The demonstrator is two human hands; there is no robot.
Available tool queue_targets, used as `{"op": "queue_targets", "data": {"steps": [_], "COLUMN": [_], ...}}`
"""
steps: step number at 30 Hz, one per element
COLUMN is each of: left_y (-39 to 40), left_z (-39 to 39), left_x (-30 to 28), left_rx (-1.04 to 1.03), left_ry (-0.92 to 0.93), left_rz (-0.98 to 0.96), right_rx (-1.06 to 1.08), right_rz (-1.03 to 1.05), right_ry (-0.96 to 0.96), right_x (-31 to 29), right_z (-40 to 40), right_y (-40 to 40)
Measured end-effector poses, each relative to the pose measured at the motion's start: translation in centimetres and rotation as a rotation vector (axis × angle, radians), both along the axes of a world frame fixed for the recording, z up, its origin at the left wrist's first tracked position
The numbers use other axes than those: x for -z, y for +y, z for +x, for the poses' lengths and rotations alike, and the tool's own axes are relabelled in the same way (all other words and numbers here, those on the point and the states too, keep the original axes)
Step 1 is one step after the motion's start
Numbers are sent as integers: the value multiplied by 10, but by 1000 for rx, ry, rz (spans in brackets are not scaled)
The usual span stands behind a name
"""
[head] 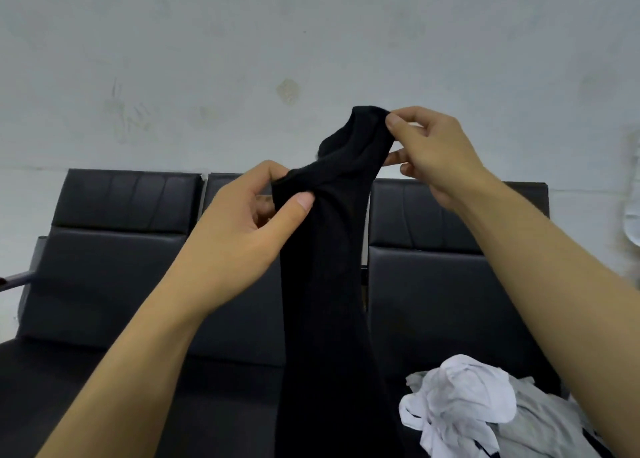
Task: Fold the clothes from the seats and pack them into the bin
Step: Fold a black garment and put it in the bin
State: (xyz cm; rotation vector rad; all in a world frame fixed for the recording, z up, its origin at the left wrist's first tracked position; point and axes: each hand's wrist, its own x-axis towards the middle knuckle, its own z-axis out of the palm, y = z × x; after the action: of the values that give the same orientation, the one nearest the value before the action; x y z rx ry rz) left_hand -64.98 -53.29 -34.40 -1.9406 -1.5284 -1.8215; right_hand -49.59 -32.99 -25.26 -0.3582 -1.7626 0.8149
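Note:
A black garment (pixel 325 284) hangs in the air in front of me, its lower part running down past the bottom of the view. My left hand (pixel 242 229) pinches its upper left edge between thumb and fingers. My right hand (pixel 433 149) pinches the top right corner a little higher. A heap of white and grey clothes (pixel 478 409) lies on the right seat, below my right forearm. No bin is in view.
A row of black padded seats (pixel 114 260) stands against a pale wall (pixel 242 59). A thin armrest (pixel 17 279) sticks out at the far left. A pale object (pixel 632 222) shows at the right edge.

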Motion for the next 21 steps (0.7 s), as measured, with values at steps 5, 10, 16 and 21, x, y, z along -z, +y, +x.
{"op": "queue_targets", "data": {"steps": [5, 10, 16, 21], "left_y": [13, 19, 25, 37], "left_z": [-13, -26, -43, -41], "left_x": [15, 25, 28, 37], "left_rx": [4, 99, 55, 151], "left_ry": [75, -18, -71, -202], "left_rz": [-244, -342, -444, -447], "right_rx": [2, 36, 43, -108], "right_rz": [-17, -42, -152, -319], "right_ry": [-13, -148, -177, -263], "right_x": [19, 50, 100, 150], "right_z": [-8, -19, -28, -39], "right_y": [16, 43, 65, 66]}}
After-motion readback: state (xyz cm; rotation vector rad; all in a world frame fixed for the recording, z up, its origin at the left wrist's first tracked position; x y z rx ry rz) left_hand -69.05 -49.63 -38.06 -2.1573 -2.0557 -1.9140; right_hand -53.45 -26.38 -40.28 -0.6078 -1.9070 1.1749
